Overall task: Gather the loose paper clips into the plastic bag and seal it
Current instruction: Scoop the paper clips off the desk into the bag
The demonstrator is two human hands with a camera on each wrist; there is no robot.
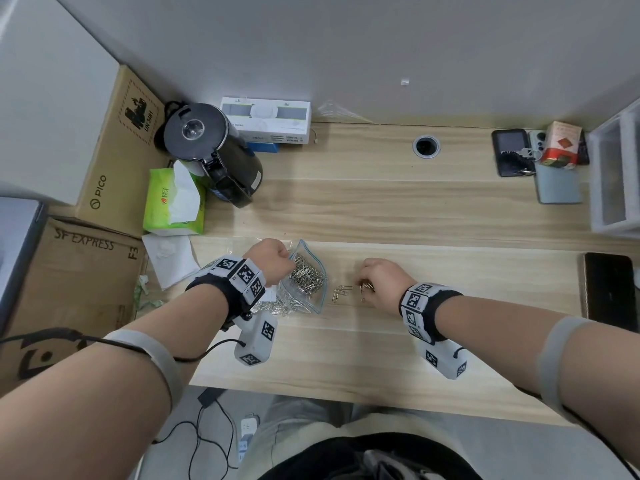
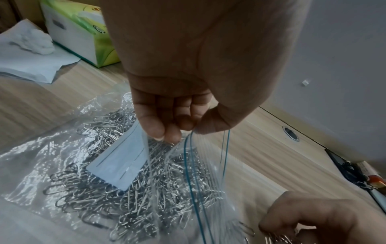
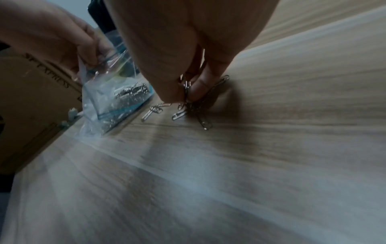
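Observation:
A clear plastic bag [image 1: 313, 299] with a blue zip strip lies on the wooden desk [image 1: 415, 209], full of silver paper clips [image 2: 133, 194] and a white label [image 2: 119, 163]. My left hand [image 1: 273, 259] pinches the bag's upper lip [image 2: 188, 137] and holds the mouth up and apart. A few loose paper clips [image 1: 341, 292] lie on the desk just right of the bag's mouth. My right hand [image 1: 375, 282] is down on the desk beside them, its fingers pinching a small bunch of clips [image 3: 188, 92].
A green tissue box [image 1: 173, 202], black kettle [image 1: 214, 150] and cardboard boxes [image 1: 76, 282] stand to the left. White paper [image 1: 169, 261] lies by the bag. Phones [image 1: 512, 152], keys and a red box [image 1: 562, 143] sit at the back right, a dark tablet [image 1: 609, 292] at the right edge.

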